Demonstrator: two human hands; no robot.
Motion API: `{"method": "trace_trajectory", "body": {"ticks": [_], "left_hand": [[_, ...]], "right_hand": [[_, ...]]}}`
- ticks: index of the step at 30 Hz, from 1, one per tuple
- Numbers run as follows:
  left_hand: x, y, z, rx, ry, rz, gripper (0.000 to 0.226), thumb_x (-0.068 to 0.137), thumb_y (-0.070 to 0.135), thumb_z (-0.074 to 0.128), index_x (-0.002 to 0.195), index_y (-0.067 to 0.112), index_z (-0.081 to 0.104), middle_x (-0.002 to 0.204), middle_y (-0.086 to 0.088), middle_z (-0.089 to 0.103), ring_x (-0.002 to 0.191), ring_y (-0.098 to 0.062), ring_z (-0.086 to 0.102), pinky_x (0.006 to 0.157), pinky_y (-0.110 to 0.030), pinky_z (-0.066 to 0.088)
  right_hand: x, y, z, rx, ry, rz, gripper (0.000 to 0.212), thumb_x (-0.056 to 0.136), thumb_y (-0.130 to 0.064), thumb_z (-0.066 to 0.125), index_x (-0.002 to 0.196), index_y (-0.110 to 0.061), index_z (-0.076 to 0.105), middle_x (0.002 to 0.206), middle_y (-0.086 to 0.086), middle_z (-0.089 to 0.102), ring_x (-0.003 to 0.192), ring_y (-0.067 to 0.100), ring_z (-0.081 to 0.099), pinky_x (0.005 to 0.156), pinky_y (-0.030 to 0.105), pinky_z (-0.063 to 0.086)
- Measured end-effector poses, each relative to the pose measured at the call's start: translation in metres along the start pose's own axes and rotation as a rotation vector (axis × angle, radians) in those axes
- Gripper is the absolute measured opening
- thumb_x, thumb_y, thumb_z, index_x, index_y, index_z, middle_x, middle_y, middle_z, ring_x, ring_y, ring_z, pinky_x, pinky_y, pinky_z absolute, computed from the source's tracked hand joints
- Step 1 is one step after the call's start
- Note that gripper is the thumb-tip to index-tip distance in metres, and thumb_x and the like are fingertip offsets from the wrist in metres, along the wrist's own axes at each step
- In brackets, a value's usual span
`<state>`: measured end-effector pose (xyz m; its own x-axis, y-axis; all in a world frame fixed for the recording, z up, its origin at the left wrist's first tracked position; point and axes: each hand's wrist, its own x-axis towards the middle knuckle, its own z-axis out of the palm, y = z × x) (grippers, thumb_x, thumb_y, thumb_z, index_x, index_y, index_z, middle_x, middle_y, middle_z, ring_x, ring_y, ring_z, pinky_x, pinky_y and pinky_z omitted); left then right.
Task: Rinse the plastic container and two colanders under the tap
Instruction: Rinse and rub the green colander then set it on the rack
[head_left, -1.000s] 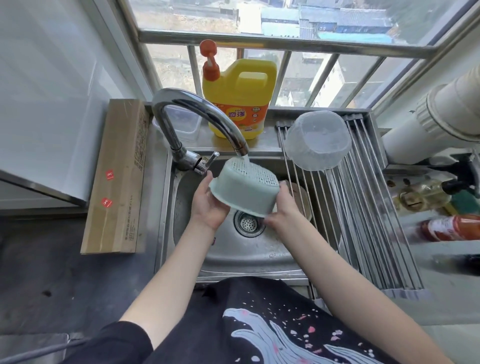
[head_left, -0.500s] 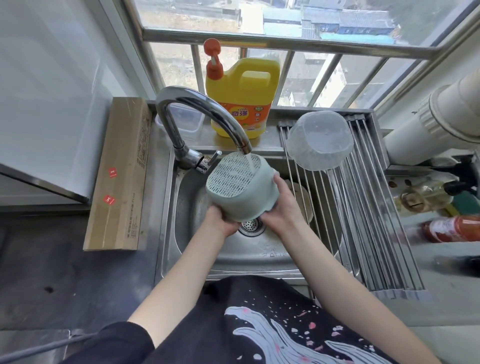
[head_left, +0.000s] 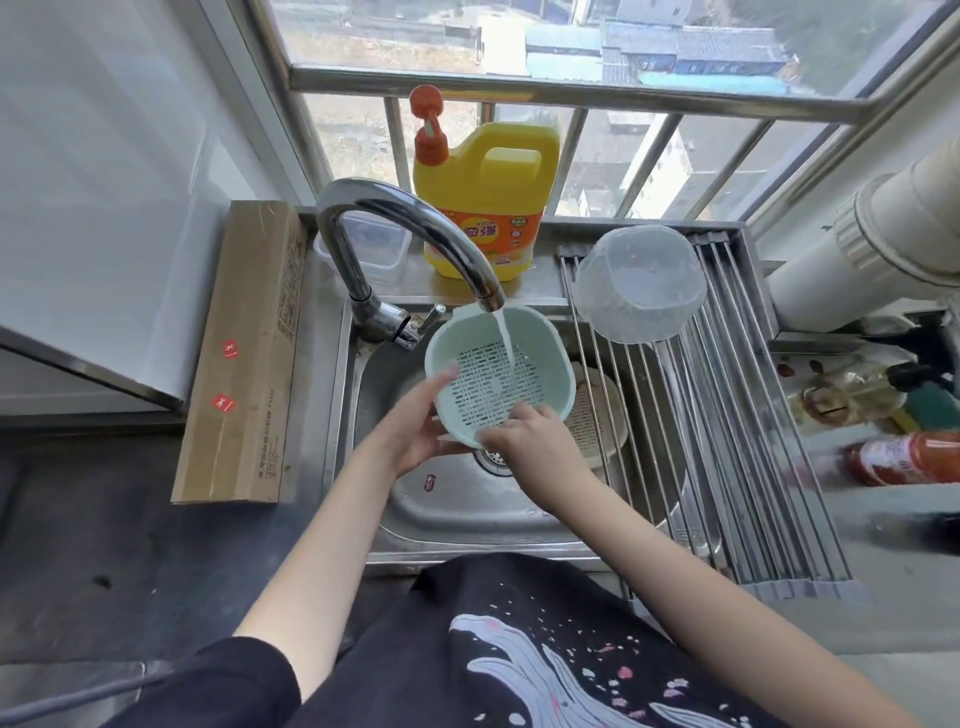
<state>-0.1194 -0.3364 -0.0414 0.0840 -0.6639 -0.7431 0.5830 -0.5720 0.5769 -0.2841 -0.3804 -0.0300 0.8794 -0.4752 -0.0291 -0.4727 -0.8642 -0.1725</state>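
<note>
Overhead, one tap (head_left: 415, 228); below, one green colander (head_left: 493, 374) in left hand (head_left: 415, 431) and right hand (head_left: 535, 447).

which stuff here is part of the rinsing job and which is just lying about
Part of the job:
green colander
beige colander
clear plastic container
tap
sink
left hand
right hand

Lying about:
yellow detergent jug
cardboard box
red bottle
small clear tub

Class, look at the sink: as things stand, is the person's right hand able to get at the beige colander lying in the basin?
Probably yes. The beige colander lies just right of the right hand, nothing between them, but that hand holds the green colander, so it must let go first.
</note>
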Motion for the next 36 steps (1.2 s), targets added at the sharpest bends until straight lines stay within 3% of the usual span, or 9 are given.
{"method": "trace_trajectory", "body": {"ticks": [5,10,14,18,21,25,28,33,36], "left_hand": [[0.007,-0.013,0.012,0.247,0.183,0.081,0.051,0.082,-0.011,0.040,0.123,0.017,0.049,0.115,-0.015,0.065,0.086,-0.029,0.067,0.061,-0.043,0.058],[0.003,-0.016,0.019,0.406,0.140,0.082,0.045,0.086,-0.003,0.034,0.115,0.028,0.049,0.105,-0.005,0.066,0.078,-0.023,0.070,0.052,-0.042,0.058],[0.000,-0.012,0.030,0.534,0.109,0.153,0.039,0.098,0.015,0.038,0.134,0.030,0.040,0.119,-0.002,0.060,0.097,-0.025,0.066,0.066,-0.045,0.059],[0.003,-0.003,0.041,0.708,0.115,0.432,0.048,0.097,0.008,0.040,0.142,0.026,0.036,0.129,0.004,0.050,0.121,-0.020,0.048,0.102,-0.045,0.043],[0.009,-0.002,0.045,0.924,0.148,0.614,0.061,0.091,0.005,0.049,0.146,0.024,0.030,0.134,-0.009,0.045,0.118,-0.023,0.045,0.094,-0.026,0.034],[0.012,-0.009,0.051,1.097,0.118,0.793,0.082,0.075,-0.013,0.052,0.141,0.033,0.037,0.139,-0.004,0.040,0.127,-0.022,0.039,0.103,-0.037,0.038],[0.013,-0.015,0.045,1.095,0.121,0.872,0.079,0.078,-0.008,0.054,0.142,0.036,0.037,0.150,0.002,0.035,0.140,-0.017,0.029,0.112,-0.037,0.031],[0.005,-0.022,0.025,0.891,0.186,0.633,0.086,0.081,0.028,0.071,0.149,0.039,0.018,0.158,0.007,0.015,0.146,-0.013,0.011,0.113,-0.033,0.020],[0.001,-0.024,0.012,0.670,0.138,0.454,0.081,0.085,0.018,0.069,0.150,0.030,0.021,0.139,0.001,0.050,0.124,-0.014,0.050,0.103,-0.029,0.041]], "right_hand": [[-0.010,0.019,-0.001,0.498,-0.150,0.033,0.043,0.076,-0.030,0.076,0.118,-0.028,0.066,0.125,-0.008,0.061,0.115,0.010,0.050,0.099,0.026,0.034],[-0.018,0.055,-0.039,1.338,0.262,0.819,0.022,0.097,-0.025,0.050,0.107,-0.009,0.062,0.080,0.009,0.067,0.063,0.015,0.066,0.053,0.023,0.055],[-0.013,0.087,-0.044,1.273,0.238,0.981,0.030,0.100,-0.033,0.040,0.119,-0.012,0.051,0.063,0.010,0.052,0.039,0.017,0.057,0.039,0.024,0.048],[-0.003,0.083,-0.054,1.143,0.069,1.047,0.052,0.095,-0.058,0.032,0.104,-0.017,0.062,0.064,0.010,0.057,0.053,0.028,0.067,0.051,0.033,0.058],[-0.009,0.082,-0.053,1.382,-0.014,1.236,0.065,0.091,-0.067,0.030,0.107,-0.010,0.057,0.088,0.018,0.061,0.085,0.037,0.068,0.069,0.044,0.059],[-0.022,0.078,-0.048,1.849,-0.113,1.392,0.067,0.087,-0.067,0.042,0.105,-0.003,0.049,0.108,0.024,0.053,0.093,0.040,0.062,0.069,0.046,0.059],[-0.027,0.079,-0.041,1.978,-0.045,1.393,0.056,0.087,-0.042,0.063,0.122,-0.001,0.050,0.121,0.022,0.049,0.095,0.032,0.060,0.057,0.038,0.060],[-0.039,0.080,-0.041,2.019,-0.025,1.181,0.049,0.077,-0.019,0.067,0.121,-0.006,0.050,0.125,0.014,0.051,0.103,0.028,0.058,0.076,0.049,0.057],[-0.045,0.073,-0.043,1.940,-0.028,1.024,0.048,0.076,-0.013,0.065,0.122,-0.010,0.054,0.122,0.015,0.059,0.108,0.030,0.059,0.083,0.050,0.054]]}}
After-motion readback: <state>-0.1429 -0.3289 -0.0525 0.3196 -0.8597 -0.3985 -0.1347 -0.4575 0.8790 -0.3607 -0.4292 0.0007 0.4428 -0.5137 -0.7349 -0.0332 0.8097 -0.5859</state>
